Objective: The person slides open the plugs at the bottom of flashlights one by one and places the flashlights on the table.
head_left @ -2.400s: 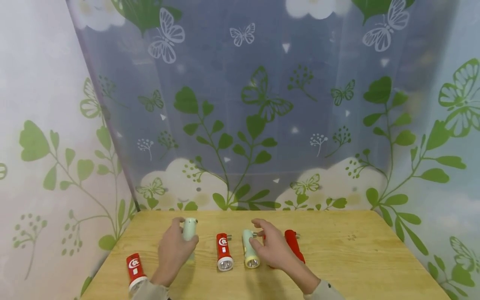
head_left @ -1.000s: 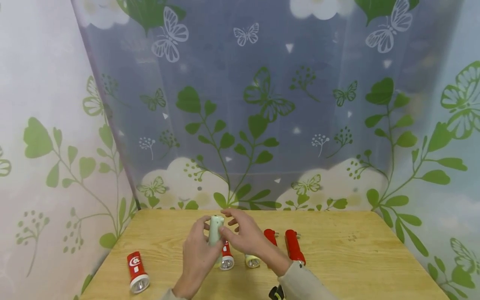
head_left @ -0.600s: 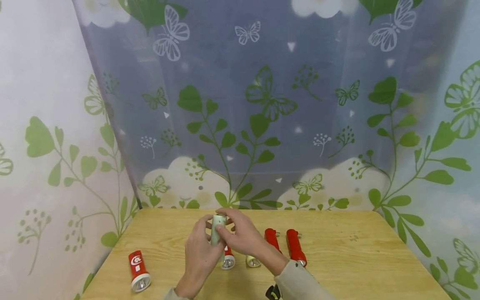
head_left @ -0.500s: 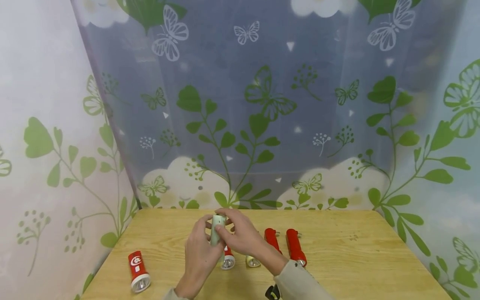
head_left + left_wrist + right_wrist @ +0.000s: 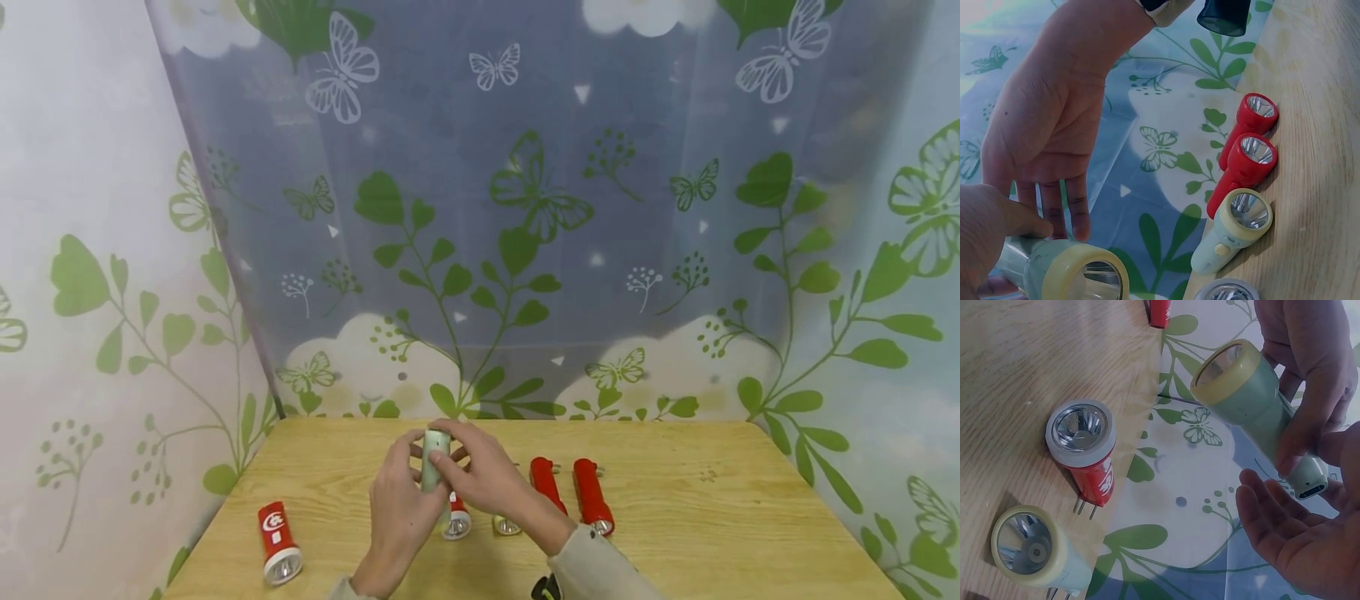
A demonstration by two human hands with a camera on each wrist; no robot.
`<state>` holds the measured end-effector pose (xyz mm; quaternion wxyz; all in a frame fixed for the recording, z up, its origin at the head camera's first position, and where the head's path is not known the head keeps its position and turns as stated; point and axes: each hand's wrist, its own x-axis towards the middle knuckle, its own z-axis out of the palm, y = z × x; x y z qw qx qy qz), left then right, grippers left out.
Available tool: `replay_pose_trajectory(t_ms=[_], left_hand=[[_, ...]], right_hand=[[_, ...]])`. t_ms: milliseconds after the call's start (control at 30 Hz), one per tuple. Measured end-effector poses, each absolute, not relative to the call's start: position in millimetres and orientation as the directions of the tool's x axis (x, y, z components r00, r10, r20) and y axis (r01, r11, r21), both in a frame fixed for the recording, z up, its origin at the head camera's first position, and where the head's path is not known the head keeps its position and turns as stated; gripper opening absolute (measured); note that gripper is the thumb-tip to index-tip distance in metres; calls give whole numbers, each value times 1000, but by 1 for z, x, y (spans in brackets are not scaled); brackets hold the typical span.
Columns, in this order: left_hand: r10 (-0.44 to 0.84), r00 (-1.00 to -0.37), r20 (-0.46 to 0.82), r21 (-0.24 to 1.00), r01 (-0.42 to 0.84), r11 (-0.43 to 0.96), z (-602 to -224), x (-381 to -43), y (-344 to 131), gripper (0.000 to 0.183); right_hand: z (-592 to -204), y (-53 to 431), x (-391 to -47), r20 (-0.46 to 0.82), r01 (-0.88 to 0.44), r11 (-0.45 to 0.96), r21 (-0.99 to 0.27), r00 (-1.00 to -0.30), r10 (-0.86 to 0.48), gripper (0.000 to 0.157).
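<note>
My left hand [image 5: 405, 508] grips a pale green flashlight [image 5: 432, 473] with a cream lens ring, raised above the table. Its tail end points up in the head view. My right hand [image 5: 486, 475] pinches that tail end, thumb on the near side and forefinger over the top. In the right wrist view, the green flashlight [image 5: 1260, 412] tilts, with a small dark slot in its tail. The left thumb lies along its body there. From the left wrist, its lens end [image 5: 1082, 275] shows near the lower left. Fingers cover part of the body.
On the wooden table [image 5: 697, 533] lie a red flashlight [image 5: 274, 533] at left and another red one [image 5: 456, 523] behind the hands. A second green flashlight [image 5: 1225, 244] is partly hidden in the head view. Two all-red flashlights [image 5: 545, 479] lie to the right. A patterned curtain stands behind.
My left hand has carried the green flashlight rightward to the middle. My right hand has moved left from over the lying flashlights onto its tail end. Lately the hands barely move.
</note>
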<state>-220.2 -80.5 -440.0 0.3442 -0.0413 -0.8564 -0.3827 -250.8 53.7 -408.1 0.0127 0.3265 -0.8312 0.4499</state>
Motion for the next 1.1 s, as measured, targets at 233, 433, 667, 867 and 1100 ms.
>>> replay_pose_trajectory(t_ms=[233,433,667,867,1100], left_hand=[[-196,-768,610,662,357,660,-441,-221,-82,46],[-216,-797,564,686,307,660,-443,-218,-81,46],[-214,-815,538,708,300,639,-442,-218,-80,45],[-222,-825,520,722,285,631,-444,-218,-81,47],[-226,-811,539,711,295,639,-446,-218,-81,46]], right_hand=[[-413,53,-253,304,-550,406,-730,-793,-527,34],[-419,54,-251,325,-574,437,-693,-789,-521,36],[-419,54,-252,313,-555,438,-708,-801,-510,33],[-420,54,-251,325,-562,443,-698,-801,-503,32],[-421,54,-250,329,-563,457,-689,-804,-494,34]])
